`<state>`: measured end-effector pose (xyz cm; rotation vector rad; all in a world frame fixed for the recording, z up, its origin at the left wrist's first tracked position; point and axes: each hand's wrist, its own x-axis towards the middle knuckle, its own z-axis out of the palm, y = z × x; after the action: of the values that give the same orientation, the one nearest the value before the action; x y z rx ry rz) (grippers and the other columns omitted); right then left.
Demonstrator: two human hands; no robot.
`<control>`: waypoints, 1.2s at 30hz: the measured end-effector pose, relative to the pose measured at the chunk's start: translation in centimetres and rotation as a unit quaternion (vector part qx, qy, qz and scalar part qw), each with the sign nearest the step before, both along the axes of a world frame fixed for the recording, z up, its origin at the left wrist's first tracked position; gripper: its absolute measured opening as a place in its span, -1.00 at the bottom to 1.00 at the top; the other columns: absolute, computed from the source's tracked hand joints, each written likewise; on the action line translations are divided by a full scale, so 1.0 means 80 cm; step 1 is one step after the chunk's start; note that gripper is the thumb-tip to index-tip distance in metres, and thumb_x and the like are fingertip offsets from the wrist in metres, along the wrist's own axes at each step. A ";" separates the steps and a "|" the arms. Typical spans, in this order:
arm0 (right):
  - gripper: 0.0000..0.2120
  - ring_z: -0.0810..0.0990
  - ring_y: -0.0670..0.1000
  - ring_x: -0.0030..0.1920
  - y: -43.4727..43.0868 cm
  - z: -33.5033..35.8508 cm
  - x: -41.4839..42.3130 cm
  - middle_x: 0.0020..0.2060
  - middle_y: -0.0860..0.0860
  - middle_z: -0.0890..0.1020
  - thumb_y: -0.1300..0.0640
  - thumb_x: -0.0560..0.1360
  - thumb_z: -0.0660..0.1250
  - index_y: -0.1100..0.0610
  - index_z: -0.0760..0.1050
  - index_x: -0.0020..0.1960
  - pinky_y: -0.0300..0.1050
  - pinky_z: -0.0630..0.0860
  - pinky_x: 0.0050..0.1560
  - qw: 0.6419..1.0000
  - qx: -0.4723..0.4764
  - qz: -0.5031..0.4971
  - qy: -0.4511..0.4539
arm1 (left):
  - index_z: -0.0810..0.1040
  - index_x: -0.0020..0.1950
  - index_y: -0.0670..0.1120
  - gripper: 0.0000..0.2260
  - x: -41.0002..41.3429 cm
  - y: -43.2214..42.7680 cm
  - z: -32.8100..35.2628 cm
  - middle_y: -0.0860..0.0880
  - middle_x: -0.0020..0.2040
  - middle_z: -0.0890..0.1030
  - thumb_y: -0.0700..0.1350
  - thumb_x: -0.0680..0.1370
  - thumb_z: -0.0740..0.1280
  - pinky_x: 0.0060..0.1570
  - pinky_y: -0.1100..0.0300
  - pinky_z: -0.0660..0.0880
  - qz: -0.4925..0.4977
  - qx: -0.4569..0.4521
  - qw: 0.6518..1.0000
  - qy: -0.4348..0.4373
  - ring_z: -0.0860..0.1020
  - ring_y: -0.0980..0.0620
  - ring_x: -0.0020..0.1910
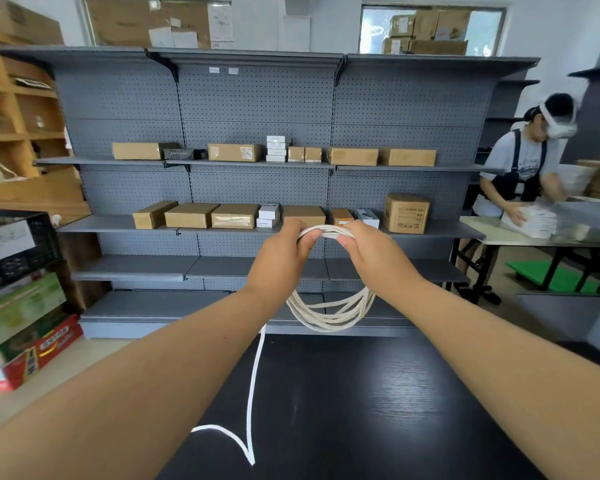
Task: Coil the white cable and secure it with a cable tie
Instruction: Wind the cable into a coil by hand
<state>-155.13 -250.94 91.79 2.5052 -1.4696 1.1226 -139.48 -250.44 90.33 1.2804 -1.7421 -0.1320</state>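
Here, both hands are raised above a black table [361, 410] and hold the white cable [329, 315] between them. The left hand [284, 252] grips the top of the coil, its fingers curled round the gathered strands. The right hand [373, 254], just beside it, closes fingers and thumb on the same bundle. The several loops hang below the hands in a loose oval, clear of the tabletop. A single free length [253, 386] drops from behind the left wrist to the table, bends sharply near the front edge and runs off to the left. The wrist hides where it meets the coil, so it probably, not certainly, leaves at the left-hand grip. Background: grey pegboard shelving [257, 188] bearing cardboard boxes [191, 215]; a black crate [18, 258] at left; a second person [520, 168] at right, handling a white stack [534, 221] on another table [575, 240].
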 end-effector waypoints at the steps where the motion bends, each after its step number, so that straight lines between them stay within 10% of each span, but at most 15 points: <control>1: -0.71 0.46 0.07 -0.13 0.000 0.001 0.002 -0.15 0.04 0.50 0.06 0.61 0.07 0.15 0.42 0.22 -0.13 0.22 -0.20 1.000 -0.004 -0.003 0.001 | 0.40 0.02 -0.13 -0.70 0.002 0.000 -0.001 0.02 -0.37 0.44 0.10 0.59 0.10 -0.31 0.09 0.41 -0.014 0.008 1.000 0.016 0.46 -0.05 -0.38; 5: -0.72 0.47 0.09 -0.10 -0.003 0.000 0.005 -0.11 0.08 0.53 0.06 0.61 0.08 0.16 0.44 0.20 -0.13 0.26 -0.17 1.000 -0.016 -0.009 -0.017 | 0.43 0.01 -0.05 -0.82 0.004 -0.002 -0.005 0.01 -0.31 0.51 0.04 0.58 0.18 -0.40 0.45 0.40 -0.087 0.041 0.988 0.121 0.49 0.17 -0.43; 15: -0.80 0.37 0.05 -0.22 0.001 -0.010 -0.003 -0.25 0.03 0.44 0.10 0.62 0.06 0.16 0.39 -0.05 -0.15 0.07 -0.32 0.972 -0.051 -0.082 -0.213 | 0.44 -0.10 -0.04 -0.82 -0.004 -0.002 -0.024 0.02 -0.35 0.49 0.03 0.60 0.17 -0.21 0.13 0.51 -0.127 0.118 0.946 0.274 0.55 0.06 -0.34; 19: -0.73 0.39 0.06 -0.18 0.001 -0.022 -0.005 -0.20 0.05 0.46 0.10 0.62 0.06 0.27 0.43 0.03 -0.15 0.12 -0.27 0.964 -0.030 -0.097 -0.244 | 0.42 -0.04 -0.11 -0.75 -0.016 0.005 -0.019 -0.02 -0.36 0.41 0.05 0.61 0.11 -0.47 0.42 0.36 -0.070 0.073 0.971 0.218 0.48 0.11 -0.43; 25: -0.82 0.53 -0.07 -0.37 0.010 -0.031 -0.016 -0.24 0.03 0.53 0.06 0.60 0.09 0.13 0.39 0.08 -0.24 0.43 -0.32 0.954 0.083 -0.020 -0.289 | 0.33 -0.16 -0.13 -0.73 -0.021 0.003 -0.013 0.03 -0.39 0.33 0.04 0.62 0.10 -0.41 0.24 0.26 0.026 -0.010 0.992 0.124 0.30 0.05 -0.40; 29: -0.65 0.64 -0.02 -0.14 0.012 -0.027 -0.028 0.01 -0.04 0.56 0.02 0.53 0.25 0.01 0.30 0.28 0.02 0.56 0.05 0.940 0.130 0.038 -0.312 | 0.37 -0.11 -0.15 -0.74 -0.024 0.006 -0.004 0.03 -0.39 0.34 0.02 0.61 0.12 -0.45 0.25 0.21 0.015 -0.015 0.998 0.060 0.30 0.06 -0.41; 36: -0.68 0.58 0.08 -0.06 0.018 -0.002 -0.045 0.02 0.01 0.50 0.04 0.58 0.14 -0.01 0.31 0.33 0.03 0.55 0.05 0.978 0.137 0.072 -0.139 | 0.40 -0.09 -0.19 -0.73 -0.030 0.015 0.007 -0.07 -0.34 0.42 0.02 0.61 0.16 -0.35 0.11 0.22 -0.028 0.006 0.996 -0.087 0.37 -0.09 -0.33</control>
<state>-158.70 -249.52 91.60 2.7695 -1.6291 1.4378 -141.88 -249.24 90.87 1.2835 -1.9293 -0.0656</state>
